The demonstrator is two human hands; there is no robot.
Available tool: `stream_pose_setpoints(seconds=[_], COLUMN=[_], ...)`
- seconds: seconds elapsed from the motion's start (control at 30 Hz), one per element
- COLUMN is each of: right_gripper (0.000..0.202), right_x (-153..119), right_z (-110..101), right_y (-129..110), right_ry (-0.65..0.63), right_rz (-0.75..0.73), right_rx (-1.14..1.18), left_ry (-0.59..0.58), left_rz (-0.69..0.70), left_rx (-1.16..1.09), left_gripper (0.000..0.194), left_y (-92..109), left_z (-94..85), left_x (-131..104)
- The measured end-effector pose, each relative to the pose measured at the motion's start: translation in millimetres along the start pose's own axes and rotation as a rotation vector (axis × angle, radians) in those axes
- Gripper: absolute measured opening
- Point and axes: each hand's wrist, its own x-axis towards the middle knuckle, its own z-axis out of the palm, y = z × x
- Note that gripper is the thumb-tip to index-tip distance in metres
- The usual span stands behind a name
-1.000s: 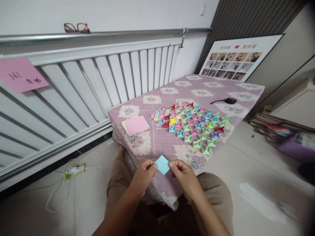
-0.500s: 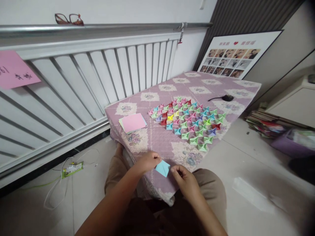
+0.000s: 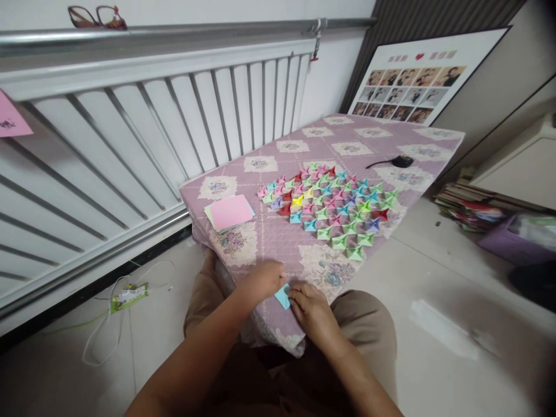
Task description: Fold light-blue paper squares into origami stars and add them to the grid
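While both hands meet near the close corner of the table, a small square of light blue paper (image 3: pixel 282 296) lies between them, just above or on the purple floral tablecloth (image 3: pixel 271 318); which of the two cannot be made out. The left hand (image 3: pixel 266 279) has its fingers curled at the paper's upper edge, though whether they pinch it is hidden. The right hand (image 3: pixel 309 306) is closed on the paper's right side, thumb and bent fingers gathered there. Beyond the hands, folded paper pieces (image 3: pixel 321 214) with pointed tips stand in slanting rows, green, pink, blue, red, purple and yellow. A stack of paper sheets (image 3: pixel 231 213), pink on top with other pale colours peeking out below, lies to their left, near the table's left edge. Farther back on the right rests a black object with a cord (image 3: pixel 402 161). Along the wall runs a white radiator (image 3: pixel 195 121), with a metal pipe (image 3: pixel 195 32) above it and brown-framed glasses (image 3: pixel 98 18) on that pipe. A photo board (image 3: pixel 406 81) with a red heart leans behind the far end of the table, and a power strip (image 3: pixel 129 296) lies on the floor at left.
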Motion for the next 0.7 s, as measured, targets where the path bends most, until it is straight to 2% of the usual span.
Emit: stream_pose_setpoints(seconds=[0.1,0.23,0.37,0.5,0.7], right_gripper=[0.025,0.024,0.031,0.035,0.027], right_x=[0.2,0.5,1.2,3.4,7.2], right_z=[-2.3,-6.6,-12.3,-16.4,-15.5], right_y=[-0.7,-0.6,-1.2,-0.9,3.1], right_ry=[-0.037,-0.101,-0.17,-0.203,-0.18], right_rz=[0.01,0.007,0.009,0.012,-0.016], right_rx=[-0.032,-0.054,-0.046,-0.019,-0.003], left_ry=[0.058,0.11,0.125,0.142,0.2], left_rz=[0.045,0.216,0.365,0.378,0.356], left_rx=[0.065,0.192,0.198,0.162,0.136], left_gripper=[0.013,0.017,0.017,0.016,0.017], left_y=[-1.0,-7.9,-15.6,-18.0,-22.2], left_z=[3.6,12.8,18.0,20.9,31.3], left_x=[-8.0,-25.4,-45.4,-56.3,-56.1])
